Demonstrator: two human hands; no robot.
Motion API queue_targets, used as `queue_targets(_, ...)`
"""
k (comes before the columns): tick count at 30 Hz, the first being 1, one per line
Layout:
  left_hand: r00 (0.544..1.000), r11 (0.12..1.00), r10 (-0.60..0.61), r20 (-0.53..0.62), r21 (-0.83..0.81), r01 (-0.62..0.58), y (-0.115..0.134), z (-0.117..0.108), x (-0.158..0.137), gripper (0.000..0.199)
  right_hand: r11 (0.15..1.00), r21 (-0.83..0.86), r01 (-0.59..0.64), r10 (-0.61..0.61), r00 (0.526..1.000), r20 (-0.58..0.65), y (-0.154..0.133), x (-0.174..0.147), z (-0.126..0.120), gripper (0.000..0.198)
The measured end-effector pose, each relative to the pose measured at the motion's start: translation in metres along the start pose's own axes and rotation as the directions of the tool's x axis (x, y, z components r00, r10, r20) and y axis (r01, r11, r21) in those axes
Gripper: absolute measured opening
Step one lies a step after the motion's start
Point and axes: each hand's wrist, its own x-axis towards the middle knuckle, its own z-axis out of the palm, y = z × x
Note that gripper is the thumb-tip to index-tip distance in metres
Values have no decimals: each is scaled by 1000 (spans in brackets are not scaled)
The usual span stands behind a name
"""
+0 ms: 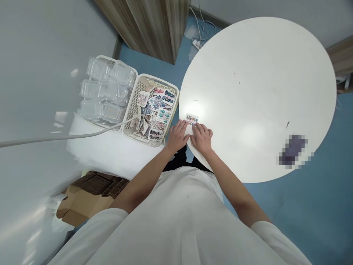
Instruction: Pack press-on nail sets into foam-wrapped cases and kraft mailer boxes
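On the white bench (261,73), by its rounded near-left edge, I see the small decorated card (192,119) lying flat, its two rows running crosswise and dipping slightly rightward. The left hand (177,137) and right hand (202,138) hide its lower part, so I can't judge its long axis; their fingers touch it, though I cannot tell whether they pinch. Any print is too small to read; the dark object (292,150) is pixelated

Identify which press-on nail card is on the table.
The nail card at the left hand and right hand; other visible cards sit in the basket beside the table.
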Motion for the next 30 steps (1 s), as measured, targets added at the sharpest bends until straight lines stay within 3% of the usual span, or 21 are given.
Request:
queue_targets(14,997,997,76,-34,-14,-76,-6,6,1,56,997,-79,-5,9,998,61,-4,-1,-7,43)
queue_targets(23,995,996,-16,-99,-91,7,5,6,-9,54,995,-46,87,-82,992,92,5,-11,-20,44)
queue_targets(30,969,965,-196,-149,-204,164,27,14,-45,51,984,4,180,-179,976,125,24,-41,-31,44)
